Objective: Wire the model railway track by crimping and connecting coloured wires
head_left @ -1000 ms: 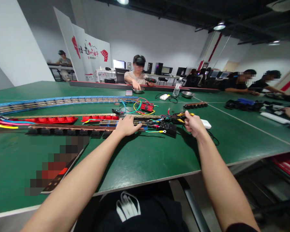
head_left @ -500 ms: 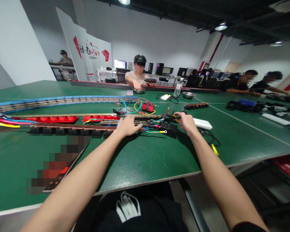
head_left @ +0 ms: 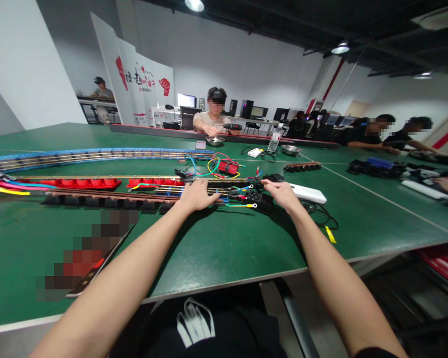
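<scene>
Movement: right hand (head_left: 281,193), curled, shifted toward black plastic block (head_left: 260,201); grip indeterminable. Left hand (head_left: 197,195), spread, likely steadies blue-based metal rails (head_left: 169,190).

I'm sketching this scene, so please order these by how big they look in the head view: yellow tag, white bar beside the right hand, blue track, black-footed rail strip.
1. Blue track
2. Black-footed rail strip
3. White bar
4. Yellow tag
</scene>
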`<state>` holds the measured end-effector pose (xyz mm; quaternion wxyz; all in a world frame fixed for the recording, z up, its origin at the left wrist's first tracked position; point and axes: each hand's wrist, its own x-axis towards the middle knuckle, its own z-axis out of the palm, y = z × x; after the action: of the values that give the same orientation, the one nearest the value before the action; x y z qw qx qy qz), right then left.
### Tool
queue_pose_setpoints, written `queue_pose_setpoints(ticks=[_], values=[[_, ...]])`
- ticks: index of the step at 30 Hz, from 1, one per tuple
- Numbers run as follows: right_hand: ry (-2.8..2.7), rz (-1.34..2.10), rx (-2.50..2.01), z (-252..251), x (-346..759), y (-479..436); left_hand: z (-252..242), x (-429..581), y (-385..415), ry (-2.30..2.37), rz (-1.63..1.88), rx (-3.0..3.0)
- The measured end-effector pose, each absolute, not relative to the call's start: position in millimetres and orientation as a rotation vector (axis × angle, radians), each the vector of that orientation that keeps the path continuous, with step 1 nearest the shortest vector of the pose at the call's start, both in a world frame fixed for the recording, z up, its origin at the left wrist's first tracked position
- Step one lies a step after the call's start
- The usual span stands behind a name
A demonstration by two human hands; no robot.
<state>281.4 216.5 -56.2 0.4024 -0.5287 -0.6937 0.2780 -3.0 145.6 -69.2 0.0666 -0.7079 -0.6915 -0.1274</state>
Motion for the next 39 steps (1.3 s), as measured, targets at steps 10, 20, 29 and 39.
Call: queue_pose_setpoints(ticks=[10,20,29,39], values=[[-2.301,0.163,-1.468,-49.5,280.0,211.1,-70.3,-3.2,145.4,-2.096,-0.370,-2.135],[-2.156,0.021,-1.402,-56.9,279.8,203.8,-71.8,-4.1,146.3,-2.068,-0.401,-2.145],[-1.708,0.438,-1.255,-59.9,280.2,214.3,-69.1,-3.2,144.6,-2.091,-0.375,-2.158],[-0.839,1.585,-1.112,-43.0,290.7,218.1,-69.5,-2.9,144.6,-2.103,-0.377,-2.147]])
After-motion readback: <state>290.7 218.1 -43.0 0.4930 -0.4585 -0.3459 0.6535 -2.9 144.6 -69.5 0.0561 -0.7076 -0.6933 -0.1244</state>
